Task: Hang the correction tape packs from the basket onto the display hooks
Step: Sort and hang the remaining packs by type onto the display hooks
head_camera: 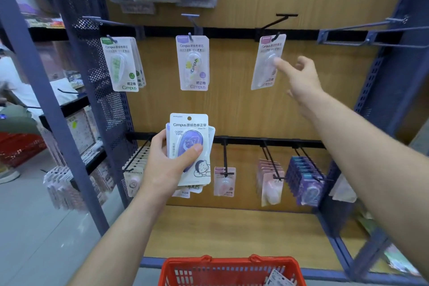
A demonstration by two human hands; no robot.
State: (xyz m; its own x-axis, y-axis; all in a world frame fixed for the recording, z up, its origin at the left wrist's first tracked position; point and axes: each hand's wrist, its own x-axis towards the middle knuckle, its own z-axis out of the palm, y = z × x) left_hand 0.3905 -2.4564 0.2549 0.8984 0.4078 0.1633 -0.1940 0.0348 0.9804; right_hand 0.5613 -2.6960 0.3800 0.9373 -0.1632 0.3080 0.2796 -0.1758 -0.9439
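Here my left hand (162, 165) grips several packs (189, 123). My right hand (299, 79), fingers loose, touches the hanging pink pack (264, 69).

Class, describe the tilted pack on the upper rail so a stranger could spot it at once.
Find the wooden back panel and follow its upper black rail to the third filled hook from the left. The pink-headed pack there hangs tilted, with the right hand touching its blister; its neighbours are a green pack and a purple pack.
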